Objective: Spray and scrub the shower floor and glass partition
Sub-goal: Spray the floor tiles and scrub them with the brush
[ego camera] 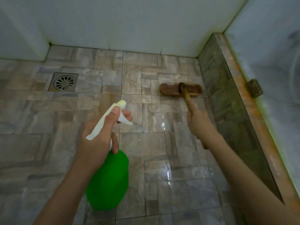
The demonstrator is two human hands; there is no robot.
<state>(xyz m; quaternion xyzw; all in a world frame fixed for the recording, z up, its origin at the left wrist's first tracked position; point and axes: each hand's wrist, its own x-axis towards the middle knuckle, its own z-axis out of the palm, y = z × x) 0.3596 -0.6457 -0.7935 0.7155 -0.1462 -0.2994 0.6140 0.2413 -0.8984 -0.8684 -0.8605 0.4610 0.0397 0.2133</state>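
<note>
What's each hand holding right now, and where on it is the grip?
The left hand grips the green spray bottle at its white neck, fingers on the trigger. The right hand grips the scrub brush by its wooden handle.

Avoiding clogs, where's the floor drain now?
In the head view, the floor drain sits upper left, near the back wall, left of the brush head.

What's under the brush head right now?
It sits on floor tile close to the curb. A pale strip of bristles shows at the near edge of the brush head; the tile directly beneath is covered.
</note>
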